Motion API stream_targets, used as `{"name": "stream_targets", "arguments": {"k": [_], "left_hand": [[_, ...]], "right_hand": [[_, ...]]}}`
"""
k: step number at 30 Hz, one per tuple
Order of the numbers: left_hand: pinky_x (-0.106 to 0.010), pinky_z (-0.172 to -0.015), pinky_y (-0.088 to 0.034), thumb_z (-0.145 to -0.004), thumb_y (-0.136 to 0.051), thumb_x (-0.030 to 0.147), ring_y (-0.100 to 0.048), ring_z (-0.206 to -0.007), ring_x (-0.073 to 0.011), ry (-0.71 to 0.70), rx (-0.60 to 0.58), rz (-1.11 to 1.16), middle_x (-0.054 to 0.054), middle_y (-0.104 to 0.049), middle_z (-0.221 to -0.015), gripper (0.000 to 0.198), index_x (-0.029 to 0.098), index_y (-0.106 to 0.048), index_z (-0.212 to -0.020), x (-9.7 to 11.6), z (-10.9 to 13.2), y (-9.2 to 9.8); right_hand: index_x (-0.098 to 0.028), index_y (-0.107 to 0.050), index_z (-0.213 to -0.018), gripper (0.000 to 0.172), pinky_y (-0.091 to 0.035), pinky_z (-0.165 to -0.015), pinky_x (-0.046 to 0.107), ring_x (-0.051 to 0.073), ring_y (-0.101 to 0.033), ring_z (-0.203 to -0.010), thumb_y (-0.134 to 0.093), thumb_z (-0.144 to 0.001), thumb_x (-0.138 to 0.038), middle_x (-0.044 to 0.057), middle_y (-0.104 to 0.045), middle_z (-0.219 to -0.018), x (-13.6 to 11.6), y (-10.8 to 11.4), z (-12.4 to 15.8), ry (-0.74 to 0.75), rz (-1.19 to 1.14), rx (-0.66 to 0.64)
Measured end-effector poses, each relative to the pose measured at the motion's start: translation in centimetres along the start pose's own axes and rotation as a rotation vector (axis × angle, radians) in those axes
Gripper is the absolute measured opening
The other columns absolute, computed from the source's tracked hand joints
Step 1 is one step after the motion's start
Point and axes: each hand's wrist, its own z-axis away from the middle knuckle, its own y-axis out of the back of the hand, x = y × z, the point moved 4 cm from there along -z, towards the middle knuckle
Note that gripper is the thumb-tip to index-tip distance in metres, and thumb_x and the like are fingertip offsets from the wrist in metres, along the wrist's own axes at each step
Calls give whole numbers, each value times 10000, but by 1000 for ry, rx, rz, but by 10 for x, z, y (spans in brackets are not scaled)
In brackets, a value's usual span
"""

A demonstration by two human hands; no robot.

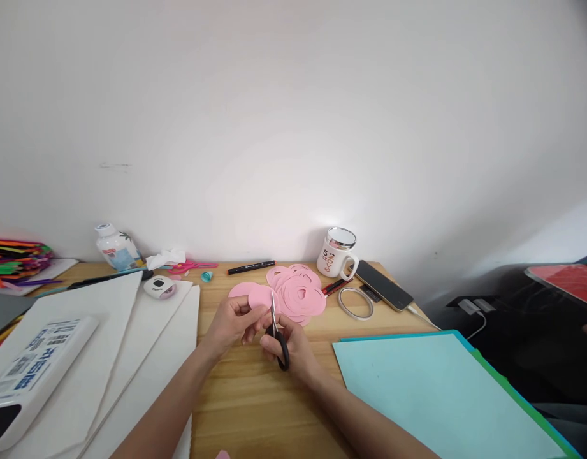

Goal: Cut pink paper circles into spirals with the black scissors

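Between the thumb and fingers of my left hand (233,322) is a piece of pink paper (259,297) with a rounded edge. My right hand (293,347) is closed around the black handles of a pair of scissors (282,350), whose metal blades point up and away from me at the paper's right edge. How deep the blades sit in the paper is hard to make out. Just beyond my hands lies a heap of pink paper cutouts (300,293) with curved outlines, some with openings in them. Another rounded pink piece (244,289) lies behind the held one.
White sheets (169,357) and a white box (39,376) cover the left side. Light blue sheets (431,382) lie at right. Along the wall are a bottle (117,248), pink scissors (190,266), a black marker (251,268), a mug (336,255), a tape ring (355,304) and a phone (385,285).
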Motion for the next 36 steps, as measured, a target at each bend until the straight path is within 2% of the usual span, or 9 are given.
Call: {"name": "stream_targets", "arguments": {"k": [8, 22, 27, 32, 36], "left_hand": [[-156, -292, -291, -697, -668, 382, -407, -294, -47, -16, 3, -13, 54, -511, -392, 335, 153, -500, -520, 2, -1, 1], [-158, -301, -291, -691, -665, 448, -412, -305, -52, -52, 64, 8, 49, -514, -392, 381, 155, -499, -511, 4, -1, 4], [-163, -297, -285, -718, -632, 460, -417, -291, -59, -29, -21, -58, 52, -496, -368, 378, 150, -542, -521, 2, -1, -3], [-169, -302, -279, -746, -587, 467, -403, -295, -56, -23, 32, -57, 48, -493, -377, 415, 154, -519, -482, -2, 0, -4], [-174, -312, -300, -715, -616, 454, -412, -324, -63, 11, 21, -64, 43, -528, -418, 349, 149, -573, -551, -4, 1, -6]], "right_hand": [[-185, -496, -781, 413, -277, -368, 178, 65, -370, -364, -721, -620, -491, -95, -446, -437, 3, 0, 0, -15, -8, 30], [-192, -476, -738, 403, -279, -333, 165, 62, -380, -324, -750, -587, -446, -101, -452, -411, 3, -1, 0, -61, -27, 38], [-183, -496, -749, 416, -305, -343, 169, 66, -409, -341, -722, -610, -504, -81, -486, -444, 6, -2, 0, -17, -11, 26], [-178, -517, -767, 409, -347, -396, 186, 79, -450, -401, -735, -620, -491, -54, -530, -513, 7, -4, 0, 12, -15, -19], [-193, -519, -802, 441, -420, -529, 225, 115, -519, -537, -803, -561, -430, -37, -557, -623, -2, -5, 0, 98, -96, -2]]}}
